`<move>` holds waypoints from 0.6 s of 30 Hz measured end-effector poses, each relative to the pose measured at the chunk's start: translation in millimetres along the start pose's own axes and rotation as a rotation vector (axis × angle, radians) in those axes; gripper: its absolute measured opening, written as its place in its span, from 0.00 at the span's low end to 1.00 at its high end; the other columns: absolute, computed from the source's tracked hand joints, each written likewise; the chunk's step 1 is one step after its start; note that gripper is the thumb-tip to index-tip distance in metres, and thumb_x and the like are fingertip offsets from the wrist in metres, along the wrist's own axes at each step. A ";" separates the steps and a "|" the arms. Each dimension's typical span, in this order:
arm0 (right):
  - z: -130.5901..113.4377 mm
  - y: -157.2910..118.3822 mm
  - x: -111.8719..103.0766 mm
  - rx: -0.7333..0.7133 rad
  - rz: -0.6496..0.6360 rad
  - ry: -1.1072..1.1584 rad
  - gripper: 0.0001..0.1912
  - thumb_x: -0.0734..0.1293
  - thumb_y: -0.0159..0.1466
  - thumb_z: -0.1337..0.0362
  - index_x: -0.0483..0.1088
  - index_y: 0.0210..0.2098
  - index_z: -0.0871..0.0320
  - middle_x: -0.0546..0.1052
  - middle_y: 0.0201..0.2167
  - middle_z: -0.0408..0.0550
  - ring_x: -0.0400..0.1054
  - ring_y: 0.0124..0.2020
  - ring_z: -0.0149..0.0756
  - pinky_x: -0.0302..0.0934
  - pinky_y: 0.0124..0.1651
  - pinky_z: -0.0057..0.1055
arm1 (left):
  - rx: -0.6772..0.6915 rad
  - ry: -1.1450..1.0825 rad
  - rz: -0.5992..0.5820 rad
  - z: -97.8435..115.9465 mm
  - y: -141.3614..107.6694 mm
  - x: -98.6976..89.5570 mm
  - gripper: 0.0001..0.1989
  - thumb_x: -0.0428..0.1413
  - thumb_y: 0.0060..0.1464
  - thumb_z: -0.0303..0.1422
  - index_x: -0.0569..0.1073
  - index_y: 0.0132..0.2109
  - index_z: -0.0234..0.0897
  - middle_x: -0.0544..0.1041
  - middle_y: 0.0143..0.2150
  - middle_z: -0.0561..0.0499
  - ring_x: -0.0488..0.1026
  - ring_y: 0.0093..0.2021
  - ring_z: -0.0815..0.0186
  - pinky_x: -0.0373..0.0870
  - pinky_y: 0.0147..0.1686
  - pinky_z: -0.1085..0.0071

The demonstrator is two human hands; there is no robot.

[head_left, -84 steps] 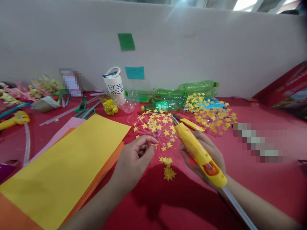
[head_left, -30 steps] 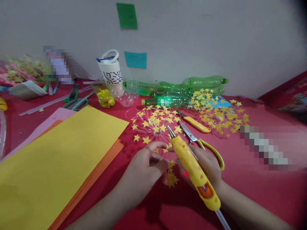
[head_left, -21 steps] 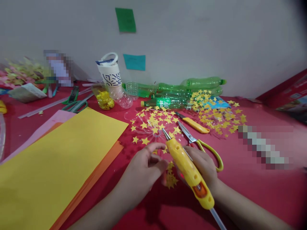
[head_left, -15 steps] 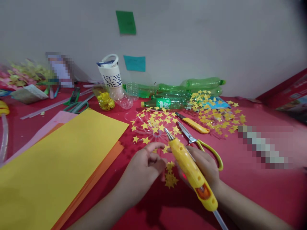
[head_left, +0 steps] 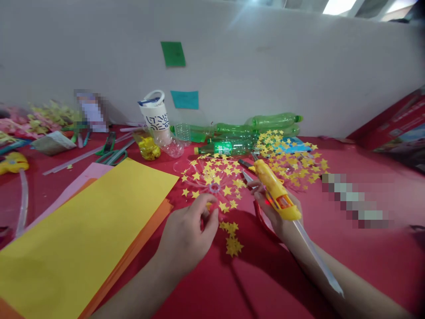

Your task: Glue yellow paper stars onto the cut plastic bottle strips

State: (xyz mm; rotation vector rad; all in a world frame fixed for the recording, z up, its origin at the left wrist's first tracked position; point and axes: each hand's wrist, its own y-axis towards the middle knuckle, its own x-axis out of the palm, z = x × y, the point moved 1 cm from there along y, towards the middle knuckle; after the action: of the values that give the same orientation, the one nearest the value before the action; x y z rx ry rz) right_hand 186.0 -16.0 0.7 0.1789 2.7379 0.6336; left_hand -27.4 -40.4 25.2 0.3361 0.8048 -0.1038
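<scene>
My right hand [head_left: 282, 219] is wrapped round a yellow hot glue gun [head_left: 274, 188], its nozzle pointing away from me and a clear glue stick trailing from its back. Scissors [head_left: 246, 178] lie partly hidden beneath that hand. My left hand [head_left: 191, 230] is curled, thumb and index fingertips close together; anything between them is too small to make out. Its fingertips are at the near edge of a splayed clear plastic piece [head_left: 215, 188] dotted with yellow stars. Just right of it, a small pile of loose yellow paper stars [head_left: 234, 246] rests on the red table.
Yellow paper sheets [head_left: 89, 221] cover the left, above orange and pink ones. Green plastic bottles [head_left: 232, 133] lie at the back by a white patterned cup [head_left: 154, 116]. A second star-covered plastic piece [head_left: 300, 161] stands behind my right hand. A red cable [head_left: 264, 219] curves below it.
My right hand has carried the glue gun right and away from the left hand, tipping it forward. My left thumb and index tips have drawn closer together. The view has tilted up.
</scene>
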 end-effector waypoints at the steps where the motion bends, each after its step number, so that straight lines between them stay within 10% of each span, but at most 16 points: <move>1: 2.6 0.0 0.6 0.017 -0.009 0.018 0.06 0.67 0.59 0.62 0.68 0.36 0.55 0.76 0.40 0.49 0.72 0.42 0.43 0.66 0.46 0.40 | 0.031 -0.014 0.004 1.0 -0.7 -1.1 0.09 0.47 0.59 0.33 0.67 0.44 0.38 0.62 0.19 0.60 0.56 0.17 0.73 0.52 0.20 0.75; 8: -5.5 -7.5 7.3 0.003 -0.126 -0.050 0.06 0.68 0.56 0.62 0.68 0.32 0.56 0.75 0.33 0.48 0.71 0.34 0.40 0.66 0.39 0.36 | 0.186 0.142 -0.392 10.4 -3.9 8.9 0.08 0.47 0.58 0.33 0.70 0.35 0.37 0.74 0.26 0.52 0.70 0.26 0.67 0.59 0.25 0.73; 18: -16.1 -7.4 1.0 -0.107 -0.140 -0.109 0.06 0.66 0.56 0.65 0.63 0.26 0.56 0.69 0.25 0.43 0.66 0.27 0.35 0.63 0.33 0.32 | 0.123 0.471 -0.475 -2.1 1.8 37.0 0.16 0.43 0.61 0.34 0.72 0.48 0.36 0.79 0.39 0.42 0.77 0.38 0.56 0.68 0.34 0.65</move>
State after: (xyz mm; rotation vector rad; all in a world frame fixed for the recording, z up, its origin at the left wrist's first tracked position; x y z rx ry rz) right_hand 179.2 -28.9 10.8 -0.0038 2.5773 0.7077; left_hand -2.9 -36.7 -2.3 0.2827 1.3402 -0.5354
